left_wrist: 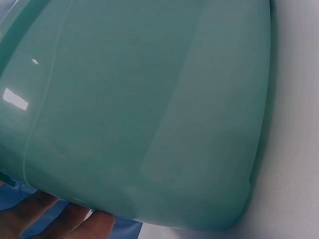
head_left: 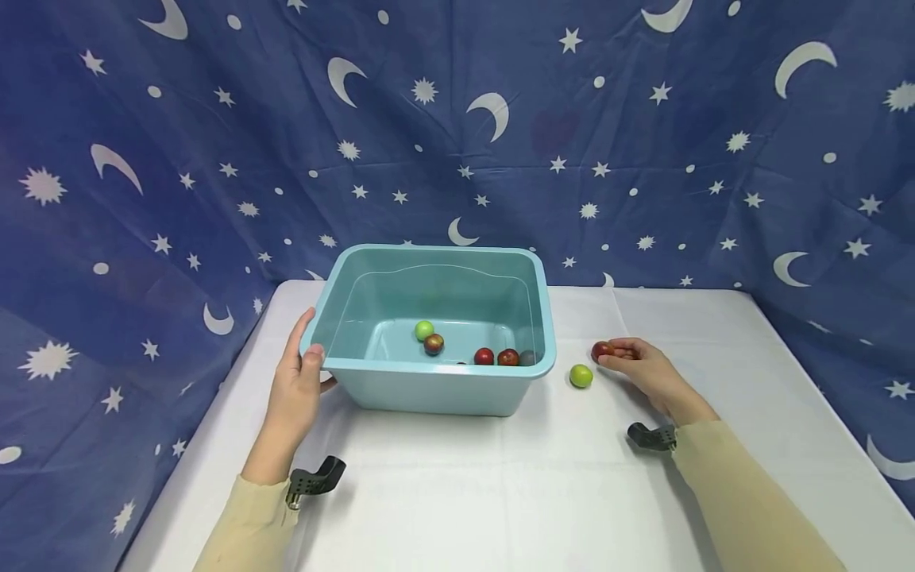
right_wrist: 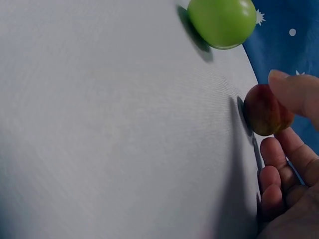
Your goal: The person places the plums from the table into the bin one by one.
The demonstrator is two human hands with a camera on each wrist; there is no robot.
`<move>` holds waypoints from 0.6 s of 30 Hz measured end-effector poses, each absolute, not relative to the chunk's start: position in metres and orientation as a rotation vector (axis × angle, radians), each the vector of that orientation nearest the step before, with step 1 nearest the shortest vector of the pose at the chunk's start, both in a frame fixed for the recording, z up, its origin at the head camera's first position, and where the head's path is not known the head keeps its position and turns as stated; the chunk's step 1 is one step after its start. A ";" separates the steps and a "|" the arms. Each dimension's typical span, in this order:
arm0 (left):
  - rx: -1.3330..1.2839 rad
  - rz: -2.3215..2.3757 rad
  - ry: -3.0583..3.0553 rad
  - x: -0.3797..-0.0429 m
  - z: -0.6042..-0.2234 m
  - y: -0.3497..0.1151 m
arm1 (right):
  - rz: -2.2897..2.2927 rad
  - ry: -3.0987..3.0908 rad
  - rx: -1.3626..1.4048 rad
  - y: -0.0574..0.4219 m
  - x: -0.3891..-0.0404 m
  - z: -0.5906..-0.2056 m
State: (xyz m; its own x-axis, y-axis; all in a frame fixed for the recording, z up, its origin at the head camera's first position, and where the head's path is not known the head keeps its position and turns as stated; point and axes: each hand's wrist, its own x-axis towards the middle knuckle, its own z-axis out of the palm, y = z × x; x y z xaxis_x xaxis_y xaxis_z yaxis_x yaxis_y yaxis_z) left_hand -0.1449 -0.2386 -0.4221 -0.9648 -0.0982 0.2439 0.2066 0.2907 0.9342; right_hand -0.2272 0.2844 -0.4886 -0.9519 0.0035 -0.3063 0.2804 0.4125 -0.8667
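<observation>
A light teal plastic tub stands at the table's middle, its inside showing in the head view. My left hand grips the tub's left rim, thumb on top and fingers along the outside wall. To the tub's right, my right hand pinches a dark red plum between thumb and fingers, at the cloth. A green plum lies on the cloth beside it, nearer the tub. Inside the tub are a green plum, a brownish-red plum and several darker ones, partly hidden by the front wall.
A white cloth covers the table. Behind and at both sides hangs a blue curtain with white moons and stars. Black wrist mounts stick out inward from both sleeves.
</observation>
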 end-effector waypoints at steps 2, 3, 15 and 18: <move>-0.101 -1.732 -2.303 -0.145 -0.421 -0.240 | -1.554 2.419 0.257 0.281 -0.228 -0.490; -0.105 -1.735 -2.302 -0.145 -0.421 -0.240 | -1.551 2.425 0.264 0.280 -0.228 -0.491; -0.115 -1.767 -2.282 -0.144 -0.419 -0.239 | -1.445 2.547 0.267 0.271 -0.230 -0.491; -0.116 -1.777 -2.285 -0.145 -0.420 -0.239 | -1.438 2.528 0.287 0.274 -0.230 -0.491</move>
